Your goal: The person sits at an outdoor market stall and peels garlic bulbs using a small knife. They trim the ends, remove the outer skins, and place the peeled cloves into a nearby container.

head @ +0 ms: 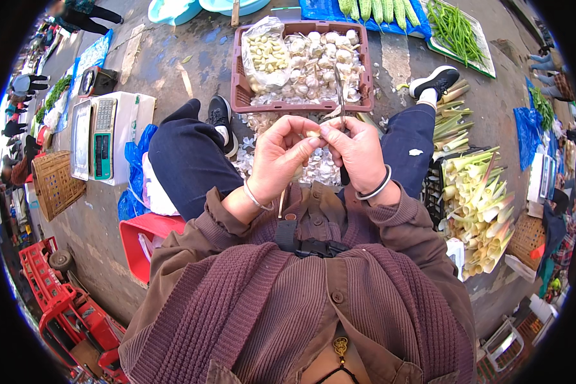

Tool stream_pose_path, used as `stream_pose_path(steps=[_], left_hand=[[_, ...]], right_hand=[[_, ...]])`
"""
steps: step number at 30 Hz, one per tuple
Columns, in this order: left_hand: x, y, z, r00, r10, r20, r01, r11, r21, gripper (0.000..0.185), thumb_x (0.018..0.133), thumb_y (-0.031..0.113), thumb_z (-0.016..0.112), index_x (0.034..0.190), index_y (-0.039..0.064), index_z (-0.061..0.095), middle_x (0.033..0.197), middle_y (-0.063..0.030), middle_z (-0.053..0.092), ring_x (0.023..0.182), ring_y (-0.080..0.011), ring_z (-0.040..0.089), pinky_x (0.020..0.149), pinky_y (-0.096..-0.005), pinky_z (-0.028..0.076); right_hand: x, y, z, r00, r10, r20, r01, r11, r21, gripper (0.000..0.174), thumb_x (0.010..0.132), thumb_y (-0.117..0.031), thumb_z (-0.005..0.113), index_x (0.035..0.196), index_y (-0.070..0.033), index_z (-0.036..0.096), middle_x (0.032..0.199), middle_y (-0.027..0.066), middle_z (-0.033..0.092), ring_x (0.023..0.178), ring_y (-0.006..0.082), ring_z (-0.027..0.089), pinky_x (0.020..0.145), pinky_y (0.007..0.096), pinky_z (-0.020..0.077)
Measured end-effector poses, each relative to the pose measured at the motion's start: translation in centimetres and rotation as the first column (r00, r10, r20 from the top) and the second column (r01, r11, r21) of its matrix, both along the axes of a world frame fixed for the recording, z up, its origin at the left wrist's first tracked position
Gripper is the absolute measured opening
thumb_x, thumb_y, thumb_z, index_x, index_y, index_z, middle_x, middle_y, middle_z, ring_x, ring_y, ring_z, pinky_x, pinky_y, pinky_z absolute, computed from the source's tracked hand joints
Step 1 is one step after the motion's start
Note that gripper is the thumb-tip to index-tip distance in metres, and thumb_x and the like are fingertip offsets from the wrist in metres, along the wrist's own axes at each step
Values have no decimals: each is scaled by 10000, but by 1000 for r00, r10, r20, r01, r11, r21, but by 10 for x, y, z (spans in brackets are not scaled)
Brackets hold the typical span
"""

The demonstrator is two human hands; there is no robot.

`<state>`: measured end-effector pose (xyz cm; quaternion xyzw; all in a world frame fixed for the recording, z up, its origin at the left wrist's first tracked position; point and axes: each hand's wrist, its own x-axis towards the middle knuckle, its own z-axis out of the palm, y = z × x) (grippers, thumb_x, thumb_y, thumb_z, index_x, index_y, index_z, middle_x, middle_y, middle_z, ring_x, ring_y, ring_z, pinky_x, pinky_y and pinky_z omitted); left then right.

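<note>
A small garlic clove (313, 133) is pinched between the thumb and fingertips of my left hand (278, 161). Below that palm shows part of what looks like a garlic bulb (298, 173), with a thin dry stalk (282, 204) hanging down. My right hand (360, 151) grips a knife (339, 91), its narrow blade pointing away from me, and its thumb and fingertips meet the clove. Just beyond both hands stands a brown plastic crate (302, 106) of garlic bulbs (317, 57). Inside it, at the left, a clear plastic bag (264, 26) holds peeled cloves (268, 54).
Papery garlic skins (321, 168) litter the ground between my legs. A digital scale (104, 139) stands on a white box at left, near a red plastic bin (137, 240). Cut pale stalks (475, 206) are piled at right. Bitter melons (377, 9) and green beans (456, 31) lie beyond the crate.
</note>
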<state>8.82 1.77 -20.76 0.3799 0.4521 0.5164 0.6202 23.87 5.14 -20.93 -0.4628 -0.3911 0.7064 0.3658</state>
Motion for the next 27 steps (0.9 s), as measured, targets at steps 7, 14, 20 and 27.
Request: stream_pose_path(steps=[7,14,20,27], left_hand=[[-2,-1,-3,971,51,-234,-36,997,64,142,826,36,607,956,5,558,778,-13,611,594,-31,510,533,-160,426],[-1,-1,-5,996,28,80,-24,998,-52,76,846,23,566,918,6,551,748,-54,597,578,-71,522,538,-201,448],[-4,3,-11,906,-28,423,93,987,-134,88,861,82,559,898,6,537,711,-67,566,562,-105,518,535,-231,455],[-6,6,-12,967,-74,245,117,979,-166,83,880,91,533,923,19,539,722,-17,557,578,-61,520,533,-199,445]], right_hand=[[1,-1,-5,994,20,110,-39,984,173,86,833,-104,596,853,-20,596,652,-18,565,473,9,424,419,155,320],[-4,-5,-2,999,-22,39,16,989,145,66,827,-74,577,850,-13,583,655,-7,554,489,21,443,426,163,342],[-3,-7,-5,951,-80,-300,19,979,-201,61,827,-40,540,860,2,571,668,30,550,473,51,444,421,176,368],[-1,-5,-15,935,-76,-347,-48,940,-337,73,815,-51,530,845,8,559,643,23,520,458,57,438,411,183,361]])
